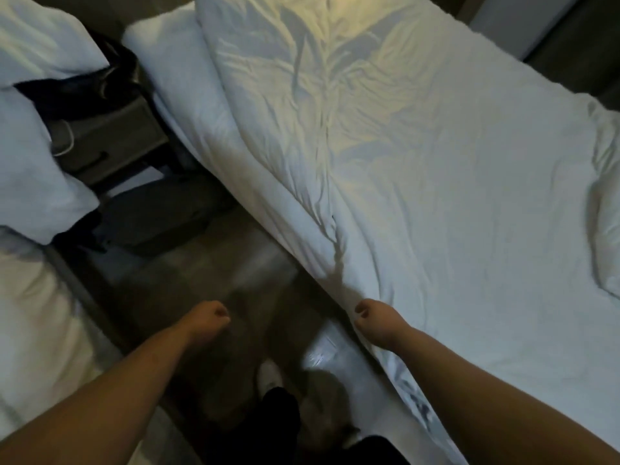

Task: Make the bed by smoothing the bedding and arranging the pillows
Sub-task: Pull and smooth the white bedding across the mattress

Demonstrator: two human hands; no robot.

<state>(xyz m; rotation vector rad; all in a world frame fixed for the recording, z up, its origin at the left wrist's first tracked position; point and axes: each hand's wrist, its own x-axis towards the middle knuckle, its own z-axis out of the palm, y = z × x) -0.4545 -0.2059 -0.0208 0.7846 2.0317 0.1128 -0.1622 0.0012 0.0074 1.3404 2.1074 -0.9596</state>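
Floor (214, 263) lies dark under my fingers, a narrow aisle between two beds. Beyond the fingertips a dark nightstand (114, 142) blocks the far end of that aisle, with a black bag (84, 85) slumped on top. Left of my left hand (208, 318) is the second bed (37, 323), with white pillows (30, 169) piled at its head. My right hand (369, 318) is at the near edge of the white duvet (419, 196), fingers curled and clamped on the cloth where it hangs off the mattress. From there the duvet spreads away and to the right, creased along a long ridge, and what looks like a pillow (161, 58) shows past its far left edge. My left hand hangs over the floor, fingers curled into a fist, gripping nothing I can see. Below the hands a white shoe (268, 377) shows, blurred. The duvet's right side is cut off, and I cannot make out the right fingertips clearly against the cloth.
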